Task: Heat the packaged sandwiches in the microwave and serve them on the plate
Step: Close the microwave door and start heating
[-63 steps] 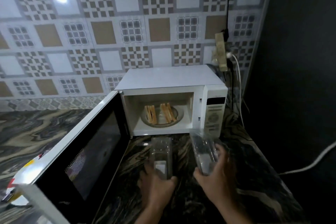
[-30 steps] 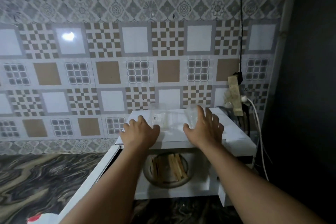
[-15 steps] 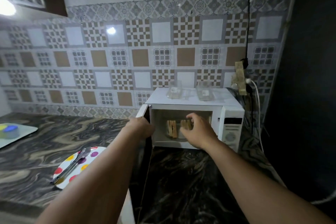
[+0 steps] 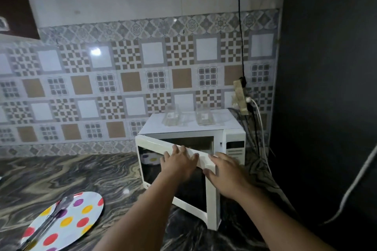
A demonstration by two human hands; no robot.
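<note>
sandwiches cannot be seen: the microwave [image 4: 204,126] door [image 4: 177,177] stands partly swung across the opening and hides the cavity, only a dark strip showing above the door's top edge. left hand [image 4: 179,164] lies on the top edge of the door, fingers [image 4: 177,149] fairly straight and spread over the white frame, pressing rather than gripping. right hand [image 4: 225,175] is at the door's outer top corner, fingers [image 4: 214,158] straight and relaxed against the frame, holding nothing. two clear packages [image 4: 172,115] and [image 4: 204,116] sit on top of the microwave, apart from each other, near its back. microwave stands on the marbled desk [image 4: 61,173] in the corner, by the tiled wall and a power strip [image 4: 240,96]. dotted plate [image 4: 67,224] lies on the desk well to the left, with tongs [image 4: 47,224] resting across it.
</note>
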